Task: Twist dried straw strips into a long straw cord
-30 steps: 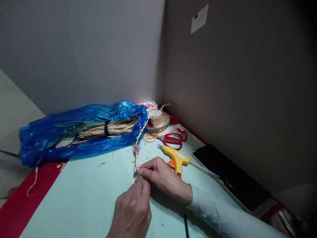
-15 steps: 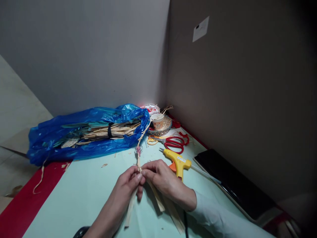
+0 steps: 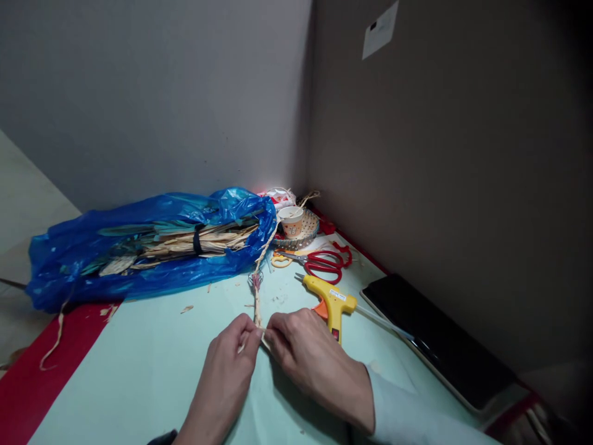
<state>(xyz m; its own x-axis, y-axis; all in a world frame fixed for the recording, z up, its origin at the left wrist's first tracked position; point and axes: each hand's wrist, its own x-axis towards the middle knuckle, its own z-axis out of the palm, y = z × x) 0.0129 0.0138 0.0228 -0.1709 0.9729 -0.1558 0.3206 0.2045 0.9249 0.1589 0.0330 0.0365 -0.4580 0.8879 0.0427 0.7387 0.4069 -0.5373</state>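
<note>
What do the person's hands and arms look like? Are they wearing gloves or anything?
No gloves: the left hand and right hand are bare, with no rings showing. The right arm wears a long whitish sleeve ending at the wrist. The left forearm is bare down to a dark band at the picture's edge, maybe a watch or cuff.

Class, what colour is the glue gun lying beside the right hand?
Yellow glue gun, orange trigger, seen in the head view.

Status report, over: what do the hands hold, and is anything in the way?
Left hand, right hand: both shut. Pinching near end of thin braided straw cord. Yellow plastic glue gun close by right hand.
</note>
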